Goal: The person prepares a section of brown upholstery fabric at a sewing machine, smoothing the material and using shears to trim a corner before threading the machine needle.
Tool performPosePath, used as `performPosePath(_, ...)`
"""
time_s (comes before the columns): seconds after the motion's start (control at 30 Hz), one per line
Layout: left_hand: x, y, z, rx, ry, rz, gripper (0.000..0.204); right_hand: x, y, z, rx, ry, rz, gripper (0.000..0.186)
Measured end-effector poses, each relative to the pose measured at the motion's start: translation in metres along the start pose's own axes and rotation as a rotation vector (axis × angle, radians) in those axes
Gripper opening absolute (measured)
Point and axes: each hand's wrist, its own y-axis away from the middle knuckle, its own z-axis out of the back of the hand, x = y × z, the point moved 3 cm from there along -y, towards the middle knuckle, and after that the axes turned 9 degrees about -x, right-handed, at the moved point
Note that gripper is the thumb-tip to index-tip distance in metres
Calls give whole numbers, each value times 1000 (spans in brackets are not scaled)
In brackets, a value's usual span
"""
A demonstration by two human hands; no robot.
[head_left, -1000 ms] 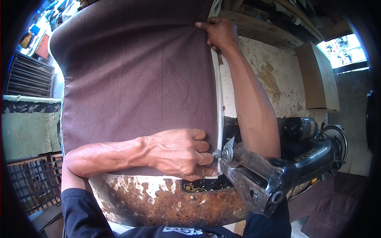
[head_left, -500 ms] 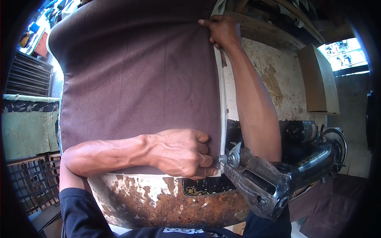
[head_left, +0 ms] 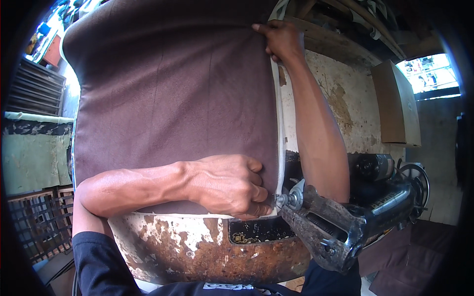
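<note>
A large brown cloth (head_left: 182,98) with pale edging lies spread over the worktable, one side running up to a black sewing machine (head_left: 345,222). My left hand (head_left: 229,185) lies on its near right corner, knuckles up and fingers curled down onto the cloth, the fingertips close to the machine's needle end. Farther off, my right hand (head_left: 282,42) is closed on the cloth's right edge, with one finger stretched over the brown surface. My right forearm passes behind the machine's head. The needle tip and the cloth under it are hidden.
Worn, rusty paint covers the table (head_left: 197,246). At the right stand a cardboard box (head_left: 392,103) and the machine's handwheel (head_left: 417,187). More dark brown cloth (head_left: 410,266) lies below right. A slatted vent (head_left: 37,89) and a lattice crate (head_left: 42,224) are on the left.
The whole view has tilted slightly. Both hands keep their places on the cloth, and the metal parts at the machine's needle end look slightly shifted.
</note>
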Motion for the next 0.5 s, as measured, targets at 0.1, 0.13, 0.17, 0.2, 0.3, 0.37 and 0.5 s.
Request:
performPosePath(0.1,2,1,-1,-4,-13,-5,27,1,-1,0,-2,1,8,51)
performPosePath(0.13,2,1,0,-5,-14,-5,27,1,-1,-1,1,3,-5,51)
performPosePath(0.17,2,2,1,-12,-4,4,27,2,-1,-2,5,7,-15,51)
performPosePath(0.2,2,2,1,-19,6,12,27,3,0,-2,7,8,-13,51)
performPosePath(0.3,3,2,-1,-11,5,8,28,1,1,0,-14,12,-13,50)
performPosePath(0.37,2,2,-2,-11,12,10,29,0,1,1,-23,-12,10,48)
performPosePath(0.5,2,3,0,-15,21,23,30,0,2,-2,0,-14,-10,47)
